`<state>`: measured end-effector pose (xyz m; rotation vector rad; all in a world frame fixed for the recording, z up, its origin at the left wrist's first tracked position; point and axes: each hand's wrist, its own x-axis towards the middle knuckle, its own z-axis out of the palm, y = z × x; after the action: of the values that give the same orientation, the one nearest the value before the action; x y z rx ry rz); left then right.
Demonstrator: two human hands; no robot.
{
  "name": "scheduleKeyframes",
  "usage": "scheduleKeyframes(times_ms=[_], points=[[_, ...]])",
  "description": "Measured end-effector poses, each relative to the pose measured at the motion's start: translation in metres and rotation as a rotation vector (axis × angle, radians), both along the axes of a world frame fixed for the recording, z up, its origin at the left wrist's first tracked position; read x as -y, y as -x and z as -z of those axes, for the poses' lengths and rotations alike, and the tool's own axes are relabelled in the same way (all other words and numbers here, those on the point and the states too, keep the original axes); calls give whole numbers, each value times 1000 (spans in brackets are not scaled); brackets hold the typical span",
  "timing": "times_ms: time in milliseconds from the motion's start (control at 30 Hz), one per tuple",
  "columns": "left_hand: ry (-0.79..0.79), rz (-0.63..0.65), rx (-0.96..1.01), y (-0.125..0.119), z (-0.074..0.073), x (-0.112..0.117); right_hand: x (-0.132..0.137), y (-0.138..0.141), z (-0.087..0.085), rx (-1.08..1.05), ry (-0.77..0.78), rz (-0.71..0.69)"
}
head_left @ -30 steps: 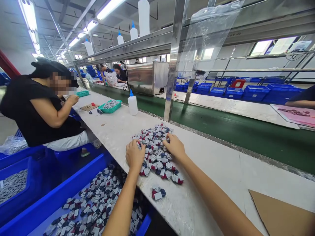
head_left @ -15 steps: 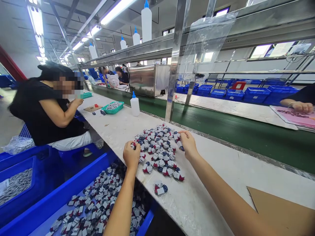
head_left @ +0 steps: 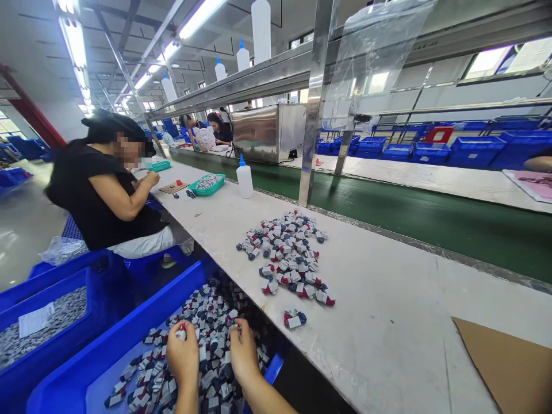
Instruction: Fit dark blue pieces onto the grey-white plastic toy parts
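Note:
Both my hands are down in a blue bin (head_left: 129, 345) below the table's front edge. The bin holds many small red, white and dark blue parts (head_left: 211, 339). My left hand (head_left: 183, 356) is curled with one small white part at its fingertips. My right hand (head_left: 244, 353) rests curled on the parts, fingers dug in among them; what it grips is hidden. On the white worktable (head_left: 388, 322) above lies a spread pile of the same parts (head_left: 287, 253), with a few loose ones (head_left: 294, 319) nearer the edge.
A person in black (head_left: 103, 190) sits at the left by a green tray (head_left: 207, 184) and a white squeeze bottle (head_left: 244, 178). Another blue bin (head_left: 43, 322) holds grey parts. A green conveyor belt (head_left: 409, 218) runs behind the table. Brown cardboard (head_left: 509, 368) lies at the right.
Both my hands left the pile on the table and dropped into the blue bin of parts. The camera view shifted slightly left and down.

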<state>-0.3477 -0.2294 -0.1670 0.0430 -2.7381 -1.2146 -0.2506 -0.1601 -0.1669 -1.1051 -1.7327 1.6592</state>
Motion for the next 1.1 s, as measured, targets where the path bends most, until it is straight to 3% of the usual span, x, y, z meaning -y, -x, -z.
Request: scheduleKeyframes(times_ms=[100, 167, 233, 300, 367, 433, 500, 567, 667, 800, 1000, 1100], points=[[2, 48, 55, -2, 8, 27, -2, -26, -4, 69, -133, -153], [-52, 75, 46, -5, 6, 28, -14, -53, -23, 37, -262, -230], [-144, 84, 17, -15, -1, 14, -40, -80, -48, -7, -423, -243], [-271, 80, -47, -36, -12, -13, -76, -103, -70, 112, -764, -9], [-421, 96, -154, -66, -25, -47, -115, -117, -82, 277, -935, 287], [-533, 175, -217, -95, -41, -82, -147, -123, -82, 455, -933, 441], [-587, 326, -244, -114, -56, -114, -165, -122, -74, 566, -890, 454], [-580, 459, -240, -117, -67, -140, -171, -115, -66, 596, -887, 388], [-507, 588, -189, -102, -71, -166, -167, -95, -62, 575, -922, 272], [-443, 652, -169, -83, -65, -175, -164, -74, -70, 493, -933, 206], [-435, 640, -207, -76, -65, -172, -187, -90, -71, 420, -842, 312], [-419, 654, -182, -77, -68, -178, -180, -83, -67, 399, -811, 211]])
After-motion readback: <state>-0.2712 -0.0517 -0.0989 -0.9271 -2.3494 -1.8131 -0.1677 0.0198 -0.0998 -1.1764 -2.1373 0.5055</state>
